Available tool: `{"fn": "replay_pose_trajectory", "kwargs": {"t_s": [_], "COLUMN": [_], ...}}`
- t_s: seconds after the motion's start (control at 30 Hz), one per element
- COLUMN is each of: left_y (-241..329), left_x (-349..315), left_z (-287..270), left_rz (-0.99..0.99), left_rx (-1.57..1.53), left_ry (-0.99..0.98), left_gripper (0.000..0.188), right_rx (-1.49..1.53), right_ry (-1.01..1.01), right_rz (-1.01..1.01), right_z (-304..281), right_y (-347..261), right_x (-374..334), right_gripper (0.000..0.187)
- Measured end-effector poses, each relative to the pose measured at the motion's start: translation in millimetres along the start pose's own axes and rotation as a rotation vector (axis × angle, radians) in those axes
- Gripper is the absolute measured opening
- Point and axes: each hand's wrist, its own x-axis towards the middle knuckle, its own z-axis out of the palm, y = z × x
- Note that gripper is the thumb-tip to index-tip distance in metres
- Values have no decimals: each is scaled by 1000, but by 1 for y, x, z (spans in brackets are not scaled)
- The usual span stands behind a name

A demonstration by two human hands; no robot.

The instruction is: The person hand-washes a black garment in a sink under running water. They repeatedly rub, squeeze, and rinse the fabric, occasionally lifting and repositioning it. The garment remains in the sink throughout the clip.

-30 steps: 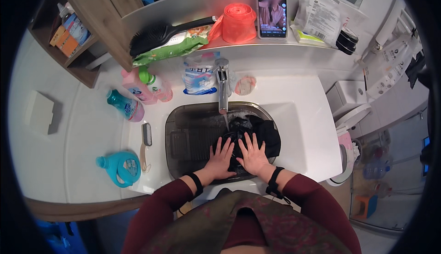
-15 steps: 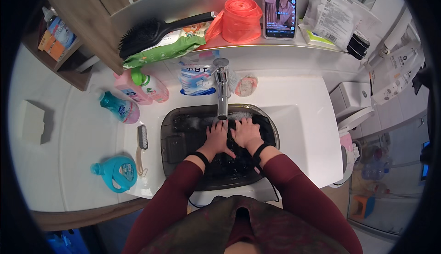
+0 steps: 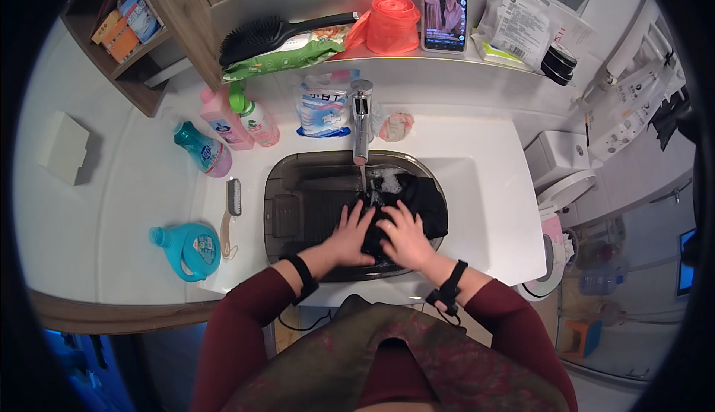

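A dark translucent basin (image 3: 279, 181) sits in the white sink, with ridges along its left part. Black wet cloth (image 3: 423, 202) lies bunched in its right half. My left hand (image 3: 348, 239) rests on the cloth near the middle, fingers spread. Beside it my right hand (image 3: 406, 239) presses on the cloth, also with fingers apart. Water runs from the chrome faucet (image 3: 361, 125) onto the cloth just beyond my fingertips, and white foam (image 3: 389, 181) floats there. Whatever lies under my palms is hidden.
Left of the basin are a scrub brush (image 3: 234, 200), a teal jug (image 3: 190, 250), a teal-and-pink bottle (image 3: 205, 151) and pink bottles (image 3: 227, 123). A detergent bag (image 3: 325, 106) stands behind. The shelf above holds a hairbrush (image 3: 257, 38), a red bag roll (image 3: 393, 24) and a phone (image 3: 445, 6).
Both hands have drawn back toward me from under the faucet. Running water now shows plainly, and the black cloth stands up in a heap at the right of the basin.
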Motion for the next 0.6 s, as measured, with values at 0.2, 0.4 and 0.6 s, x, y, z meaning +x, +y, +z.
{"fn": "replay_pose_trajectory", "kwargs": {"t_s": [0.2, 0.4, 0.6], "left_y": [17, -14, -44], "left_x": [-13, 38, 71], "left_z": [23, 19, 11], "left_rz": [-116, -205, -238], "left_rx": [168, 301, 233], "left_ry": [-107, -6, 64], "left_gripper": [146, 144, 148], "right_rx": [-229, -190, -180], "right_ry": [-172, -164, -252], "right_rz": [-2, 50, 112], "right_z": [26, 40, 36], "right_y": [-20, 15, 32], "right_x": [1, 63, 109], "right_gripper": [69, 73, 68]}}
